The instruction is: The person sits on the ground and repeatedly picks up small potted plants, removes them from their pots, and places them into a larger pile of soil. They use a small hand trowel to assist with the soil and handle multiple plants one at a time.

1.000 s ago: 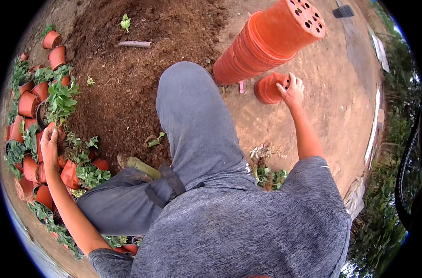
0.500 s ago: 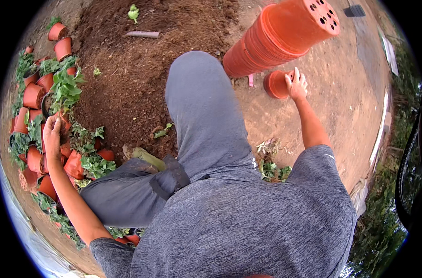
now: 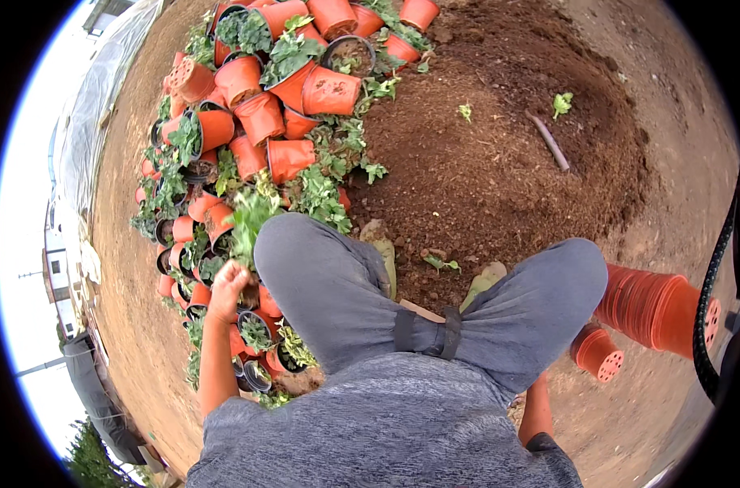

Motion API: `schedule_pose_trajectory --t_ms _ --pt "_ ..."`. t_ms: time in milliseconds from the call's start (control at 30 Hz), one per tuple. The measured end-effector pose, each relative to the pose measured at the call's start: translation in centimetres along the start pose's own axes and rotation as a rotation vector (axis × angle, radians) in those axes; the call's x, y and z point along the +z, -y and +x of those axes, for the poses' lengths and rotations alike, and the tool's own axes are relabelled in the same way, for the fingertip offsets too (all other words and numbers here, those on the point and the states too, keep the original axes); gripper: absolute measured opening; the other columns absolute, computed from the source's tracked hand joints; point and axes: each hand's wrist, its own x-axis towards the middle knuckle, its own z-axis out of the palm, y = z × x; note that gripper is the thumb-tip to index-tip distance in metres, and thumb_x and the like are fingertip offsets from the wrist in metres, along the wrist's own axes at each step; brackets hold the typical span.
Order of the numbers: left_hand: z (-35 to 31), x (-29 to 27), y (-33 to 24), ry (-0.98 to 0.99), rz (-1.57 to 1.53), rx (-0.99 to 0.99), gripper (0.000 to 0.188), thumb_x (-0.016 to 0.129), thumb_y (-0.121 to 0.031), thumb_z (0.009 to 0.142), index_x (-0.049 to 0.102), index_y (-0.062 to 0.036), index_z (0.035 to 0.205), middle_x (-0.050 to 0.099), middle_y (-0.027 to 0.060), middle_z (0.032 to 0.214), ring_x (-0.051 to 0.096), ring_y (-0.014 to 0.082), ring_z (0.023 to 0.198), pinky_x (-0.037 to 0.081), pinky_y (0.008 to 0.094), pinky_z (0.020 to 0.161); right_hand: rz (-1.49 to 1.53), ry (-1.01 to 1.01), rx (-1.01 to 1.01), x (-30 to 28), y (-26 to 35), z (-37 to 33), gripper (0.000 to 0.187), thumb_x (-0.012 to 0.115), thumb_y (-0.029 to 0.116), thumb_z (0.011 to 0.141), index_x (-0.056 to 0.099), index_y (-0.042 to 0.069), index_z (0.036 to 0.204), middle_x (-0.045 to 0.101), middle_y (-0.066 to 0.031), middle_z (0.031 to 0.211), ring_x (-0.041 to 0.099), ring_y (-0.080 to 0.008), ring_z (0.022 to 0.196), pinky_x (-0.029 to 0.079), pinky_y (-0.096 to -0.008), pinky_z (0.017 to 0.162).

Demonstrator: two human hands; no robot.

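My left hand (image 3: 229,286) is closed in a fist at the near side of the potted plants. Blurred green leaves of a leafy plant (image 3: 250,221) rise from it, and the grip looks to be on the stem. Orange and black pots lie around and under the hand. My right forearm (image 3: 537,411) shows beside my right thigh, but the leg hides the hand. Forward of that arm lies a short stack of orange plastic pots (image 3: 598,355), bottoms with holes facing right. A longer stack of orange pots (image 3: 650,309) lies just beyond it.
Many tipped plants in orange pots (image 3: 260,118) heap up at the left. A mound of brown soil (image 3: 500,171) lies ahead, with a greyish stick (image 3: 549,142) and a loose green sprig (image 3: 562,104). Plastic sheeting (image 3: 110,73) stands at the far left. A dark cord (image 3: 711,301) hangs at the right.
The view has swung left, bringing more of the pot heap in. My right hand has left the short pot stack and gone behind my leg. My left hand now has leaves above its fist.
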Motion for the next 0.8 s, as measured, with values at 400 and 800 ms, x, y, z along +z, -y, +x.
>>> schedule_pose_trajectory --t_ms 400,800 --pt "-29.2 -2.0 34.5 0.483 0.602 -1.09 0.035 0.068 -0.03 0.082 0.062 -0.0078 0.108 0.064 0.0109 0.108 0.064 0.0287 0.093 0.05 0.045 0.08 -0.281 0.167 -0.193 11.5 13.4 3.8 0.039 0.049 0.026 0.099 0.05 0.001 0.13 0.063 -0.0148 0.112 0.062 -0.0232 0.1 0.051 -0.0334 0.081" --pt "16.0 -1.7 -10.1 -0.766 0.806 0.679 0.026 0.065 -0.021 0.083 0.058 -0.0088 0.105 0.059 0.0144 0.099 0.059 0.0343 0.093 0.049 0.044 0.082 -1.204 0.865 -1.528 43.3 19.4 -19.4 0.033 0.059 0.006 0.084 0.059 0.002 0.117 0.063 -0.0104 0.105 0.06 -0.0196 0.096 0.049 -0.0318 0.083"
